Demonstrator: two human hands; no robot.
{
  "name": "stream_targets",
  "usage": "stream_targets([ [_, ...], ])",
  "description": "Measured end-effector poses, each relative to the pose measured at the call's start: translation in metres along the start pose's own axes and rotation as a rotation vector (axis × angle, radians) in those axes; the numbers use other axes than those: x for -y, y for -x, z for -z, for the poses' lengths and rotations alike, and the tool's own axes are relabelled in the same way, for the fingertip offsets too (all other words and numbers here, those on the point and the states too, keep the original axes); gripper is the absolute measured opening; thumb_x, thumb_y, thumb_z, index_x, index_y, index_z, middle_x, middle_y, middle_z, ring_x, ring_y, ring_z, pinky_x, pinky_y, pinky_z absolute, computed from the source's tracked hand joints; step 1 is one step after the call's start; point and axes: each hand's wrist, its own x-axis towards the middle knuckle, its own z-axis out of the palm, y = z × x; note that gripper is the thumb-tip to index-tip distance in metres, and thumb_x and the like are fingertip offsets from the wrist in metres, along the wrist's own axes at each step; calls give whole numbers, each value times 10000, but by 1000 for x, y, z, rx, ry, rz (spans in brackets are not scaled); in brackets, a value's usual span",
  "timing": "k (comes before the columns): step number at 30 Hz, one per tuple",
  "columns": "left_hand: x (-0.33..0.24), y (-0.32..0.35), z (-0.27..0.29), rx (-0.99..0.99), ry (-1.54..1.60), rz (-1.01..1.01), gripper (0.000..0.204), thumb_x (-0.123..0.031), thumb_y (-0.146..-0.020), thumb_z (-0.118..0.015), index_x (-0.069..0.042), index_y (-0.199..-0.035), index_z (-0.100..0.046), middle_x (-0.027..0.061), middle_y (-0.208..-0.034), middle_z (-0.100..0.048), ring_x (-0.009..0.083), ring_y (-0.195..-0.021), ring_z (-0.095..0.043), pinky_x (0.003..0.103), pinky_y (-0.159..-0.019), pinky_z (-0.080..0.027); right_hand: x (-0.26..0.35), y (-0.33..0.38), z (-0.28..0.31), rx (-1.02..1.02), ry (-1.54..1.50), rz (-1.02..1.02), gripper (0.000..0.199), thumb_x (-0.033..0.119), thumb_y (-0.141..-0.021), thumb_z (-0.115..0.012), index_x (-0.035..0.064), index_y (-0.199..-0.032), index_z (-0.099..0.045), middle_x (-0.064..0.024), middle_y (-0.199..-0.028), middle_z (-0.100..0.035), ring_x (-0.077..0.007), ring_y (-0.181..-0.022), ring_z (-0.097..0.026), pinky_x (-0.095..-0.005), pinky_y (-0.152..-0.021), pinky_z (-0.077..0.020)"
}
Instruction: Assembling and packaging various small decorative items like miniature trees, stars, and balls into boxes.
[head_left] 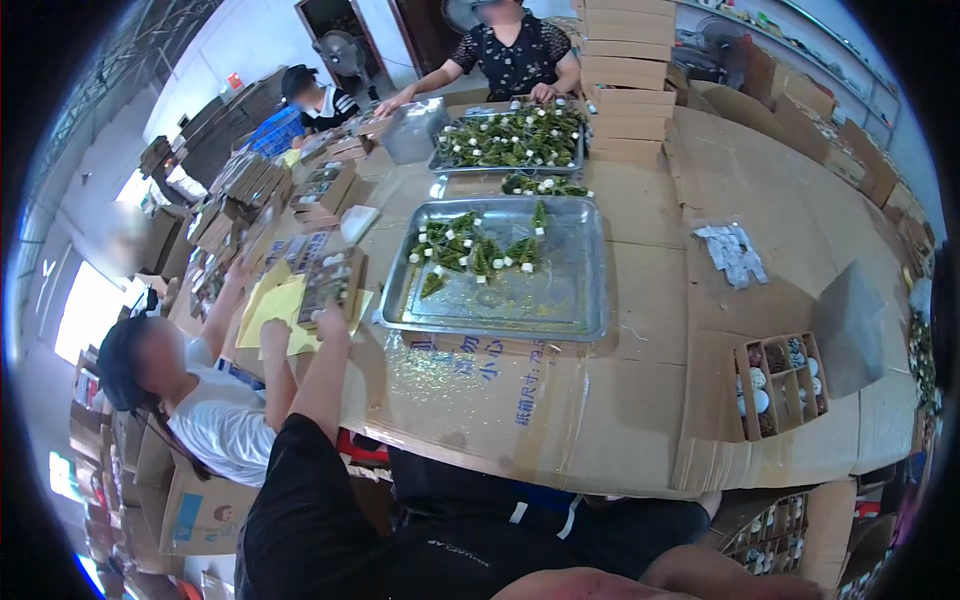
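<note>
My left hand (330, 320) reaches out past the table's near edge. Its fingers close on the near end of a flat cardboard box (334, 278) with a clear top and small items inside. Yellow paper sheets (268, 308) lie beside that box, close to a co-worker's hand (275, 338). Down at the picture's lower edge my right hand (775, 588) shows only in part, with its fingers cut off or unclear. It is nearest to a carton of small round items (775, 530) below the table edge.
A metal tray (560, 305) holds several green tree-shaped pieces with white cubes; a fuller tray (432, 168) stands beyond it. Rightward are a divided box (745, 400), a clear sheet (848, 330) and a plastic bag (732, 255). Stacked cartons (628, 80) rise near a seated person (515, 55).
</note>
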Motion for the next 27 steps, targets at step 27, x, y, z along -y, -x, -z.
stream_targets([
  [27,21,334,-5,429,-120,-1240,493,-154,-889,-552,54,-1326,-459,259,-1304,-434,415,-1254,-394,528,-1096,-284,-89,5,53,-48,287,-681,417,310,-687,-937,227,-940,-616,-14,-1164,-481,-176,-1132,-480,-271,-756,-520],
])
